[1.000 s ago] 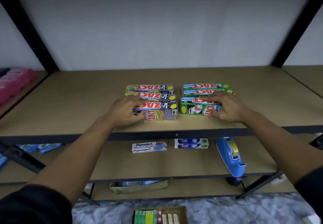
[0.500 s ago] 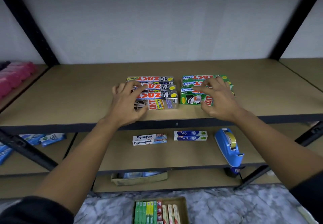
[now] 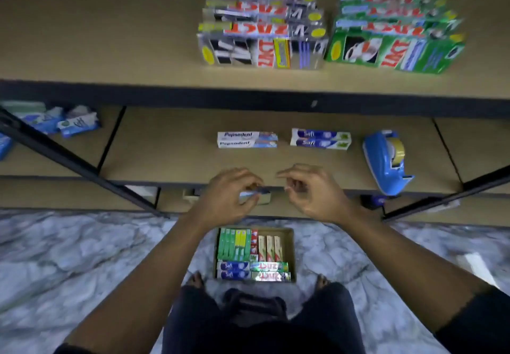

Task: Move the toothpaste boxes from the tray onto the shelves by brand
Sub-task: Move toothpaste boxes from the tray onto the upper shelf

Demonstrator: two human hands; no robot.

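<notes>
A cardboard tray [image 3: 292, 248] sits on the marble floor between my feet, holding several toothpaste boxes: green ones, red-and-cream ones, blue Safi ones and green Zact ones. On the top shelf stand a stack of silver Zact boxes [image 3: 262, 29] and a stack of green Zact boxes [image 3: 394, 33]. The middle shelf carries Pepsodent boxes [image 3: 247, 139] and Safi boxes [image 3: 320, 139]. My left hand [image 3: 229, 197] and my right hand [image 3: 314, 191] hover above the tray, in front of the middle shelf's edge, fingers loosely curled and holding nothing.
A blue tape dispenser [image 3: 386, 160] stands on the middle shelf to the right. Blue packets [image 3: 63, 122] lie at the left of that shelf. Black diagonal braces [image 3: 77, 166] cross the rack. A low cardboard box [image 3: 265, 197] sits on the bottom shelf behind my left hand.
Both hands have left the Zact stacks on the top shelf and dropped down toward the tray. The camera has tilted down, bringing the tray and floor into view.
</notes>
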